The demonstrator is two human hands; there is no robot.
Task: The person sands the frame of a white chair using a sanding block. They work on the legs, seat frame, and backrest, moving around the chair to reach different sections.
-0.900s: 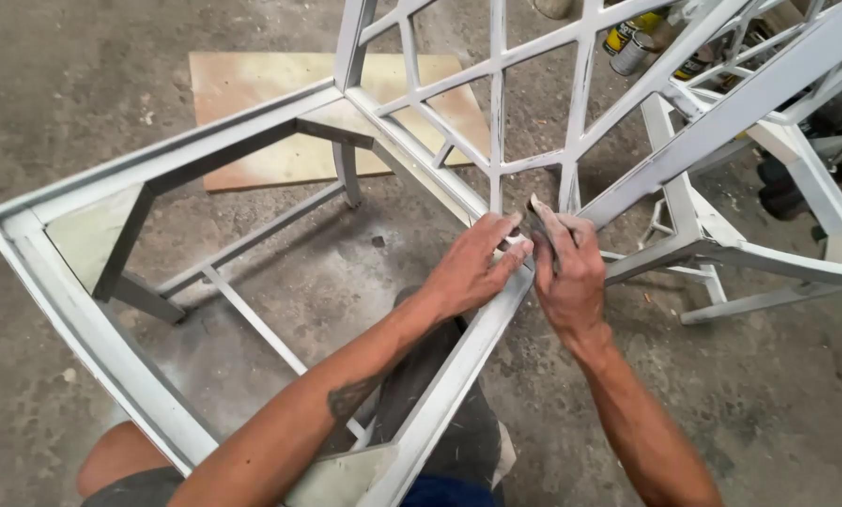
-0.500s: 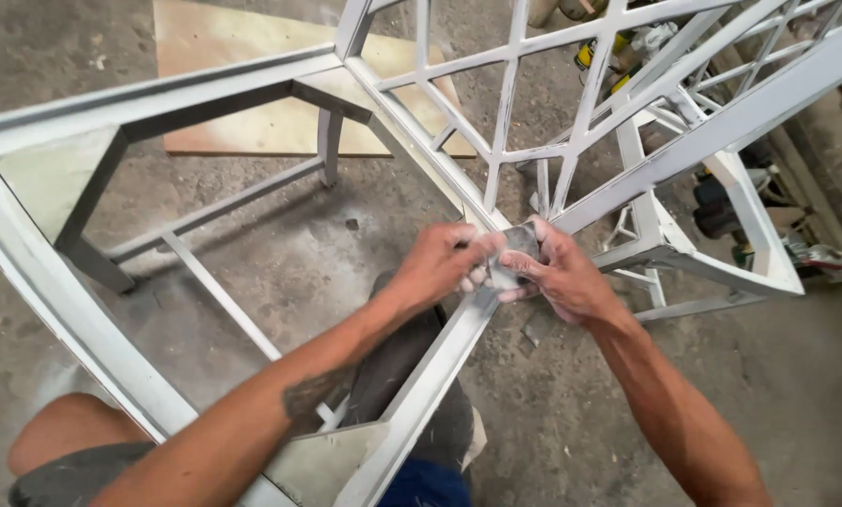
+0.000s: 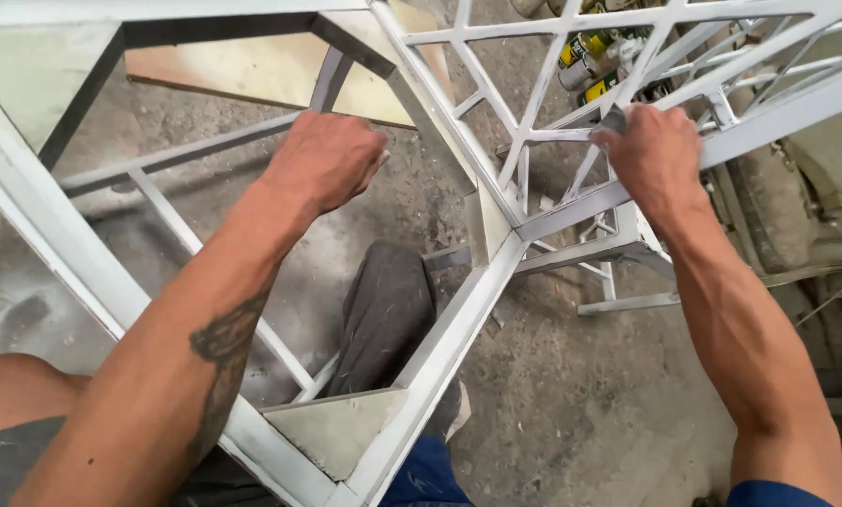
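The white chair frame (image 3: 458,310) stands on the concrete floor (image 3: 571,413); its seat opening gives clear room below. Left hand (image 3: 325,160) hovers over that opening, fingers curled, holding nothing visible. Right hand (image 3: 656,155) has its fingers closed on a lattice bar (image 3: 571,208). Half a second earlier, both hands met at the seat corner.

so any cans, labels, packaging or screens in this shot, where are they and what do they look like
Spray cans: on the floor at top centre, seen through the lattice of the white chair frame; lying cylinders, yellow and dark with silver metal ends.
Flat board: on the floor at top left, behind the frame; a pale tan sheet, unmarked.
No signs or screens in view.
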